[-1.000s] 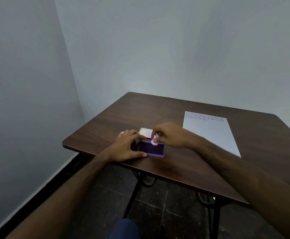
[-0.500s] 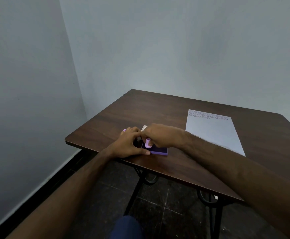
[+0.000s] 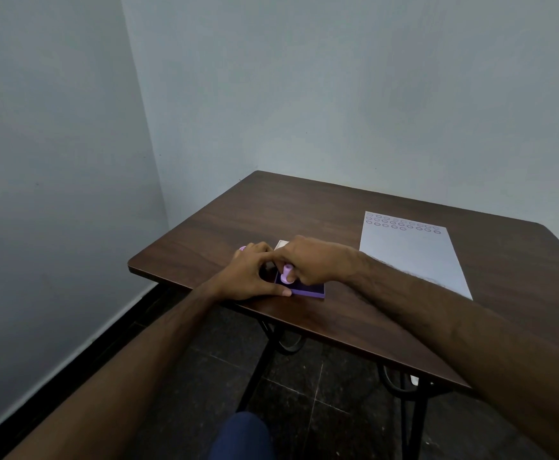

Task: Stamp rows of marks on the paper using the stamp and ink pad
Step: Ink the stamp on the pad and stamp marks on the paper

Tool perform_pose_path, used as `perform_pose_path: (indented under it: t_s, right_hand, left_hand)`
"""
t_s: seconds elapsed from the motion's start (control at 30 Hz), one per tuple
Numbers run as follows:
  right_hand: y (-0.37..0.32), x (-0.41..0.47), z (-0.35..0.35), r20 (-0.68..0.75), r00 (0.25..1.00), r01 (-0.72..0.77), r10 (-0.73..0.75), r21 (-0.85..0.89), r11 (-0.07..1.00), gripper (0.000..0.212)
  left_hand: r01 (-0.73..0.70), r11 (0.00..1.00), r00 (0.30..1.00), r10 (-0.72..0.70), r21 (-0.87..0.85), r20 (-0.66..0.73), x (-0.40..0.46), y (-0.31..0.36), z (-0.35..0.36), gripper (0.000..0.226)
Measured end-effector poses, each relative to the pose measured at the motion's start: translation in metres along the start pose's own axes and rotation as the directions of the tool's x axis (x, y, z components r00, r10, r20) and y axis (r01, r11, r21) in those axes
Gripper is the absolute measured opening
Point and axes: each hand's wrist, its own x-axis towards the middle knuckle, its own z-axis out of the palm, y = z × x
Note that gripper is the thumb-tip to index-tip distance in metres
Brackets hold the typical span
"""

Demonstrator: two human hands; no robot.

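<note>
A purple ink pad (image 3: 308, 288) lies near the front left of the dark wooden table (image 3: 304, 210). My right hand (image 3: 311, 258) grips a small lilac stamp (image 3: 286, 273) that stands on the pad's left part. My left hand (image 3: 254, 277) rests against the pad's left side, thumb along its front edge, holding it in place. A white sheet of paper (image 3: 411, 257) lies to the right, with three rows of round purple marks along its far edge.
The pad's white lid (image 3: 281, 244) peeks out behind my hands. A small lilac object (image 3: 242, 249) shows past my left fingers. Walls close in behind and to the left. The table's front edge runs right by the pad.
The stamp has shifted from the pad's right part to its left part in my right hand. My left hand has stayed at the pad.
</note>
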Motion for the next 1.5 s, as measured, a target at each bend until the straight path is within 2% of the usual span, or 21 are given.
perform_pose_path:
  t_s: [0.1,0.2,0.37,0.53,0.77,0.93,1.13,1.27,1.4,1.47,1.5]
  right_hand:
    - [-0.002,0.002,0.001,0.010,1.000,0.006,-0.005,-0.016,1.000,0.011]
    - [-0.003,0.001,0.000,0.016,1.000,0.023,-0.023,-0.030,0.999,0.009]
    - [-0.007,0.002,-0.002,0.022,1.000,0.009,-0.008,-0.046,0.999,0.010]
    - [-0.007,0.003,-0.004,0.070,0.997,0.027,-0.024,-0.053,0.998,0.018]
    - [-0.004,0.005,0.000,0.059,0.998,-0.009,0.011,-0.020,1.000,0.007]
    - [-0.003,0.004,0.000,0.060,0.998,0.035,-0.033,-0.022,0.999,0.021]
    - [0.000,0.006,0.003,0.039,0.999,0.022,-0.022,-0.011,1.000,0.006]
    - [0.001,0.001,0.006,0.033,0.999,0.020,-0.022,0.050,0.999,0.014]
    - [0.005,-0.010,0.005,-0.042,0.999,0.021,-0.015,0.136,0.990,0.015]
    - [0.013,-0.021,0.003,-0.195,0.979,-0.015,0.063,0.241,0.971,0.010]
    - [0.020,-0.029,0.003,-0.291,0.947,-0.030,0.140,0.352,0.935,0.010]
  left_hand:
    - [-0.004,0.999,1.000,0.004,-0.032,0.001,0.000,0.000,-0.001,0.036]
    - [0.002,0.999,1.000,-0.002,-0.048,-0.002,0.000,0.001,-0.001,0.035]
    - [0.002,1.000,1.000,-0.002,-0.029,-0.003,0.000,-0.002,0.000,0.048]
    - [0.004,0.999,1.000,-0.004,-0.052,-0.006,0.001,-0.004,0.001,0.043]
    - [-0.015,0.999,1.000,0.014,-0.046,-0.024,0.001,-0.007,0.002,0.045]
    - [0.002,0.999,1.000,-0.002,-0.052,-0.015,0.002,-0.008,0.003,0.042]
    - [-0.025,0.999,0.999,0.024,-0.035,-0.030,0.002,-0.009,0.005,0.039]
    - [-0.040,0.999,0.999,0.040,-0.030,-0.020,0.002,-0.008,0.004,0.036]
    - [-0.032,0.999,0.999,0.033,0.006,-0.011,0.001,-0.006,0.002,0.041]
    - [-0.025,0.999,1.000,0.025,0.036,0.006,0.001,-0.005,0.000,0.049]
    - [-0.025,0.999,1.000,0.024,0.045,0.014,0.001,-0.005,0.000,0.052]
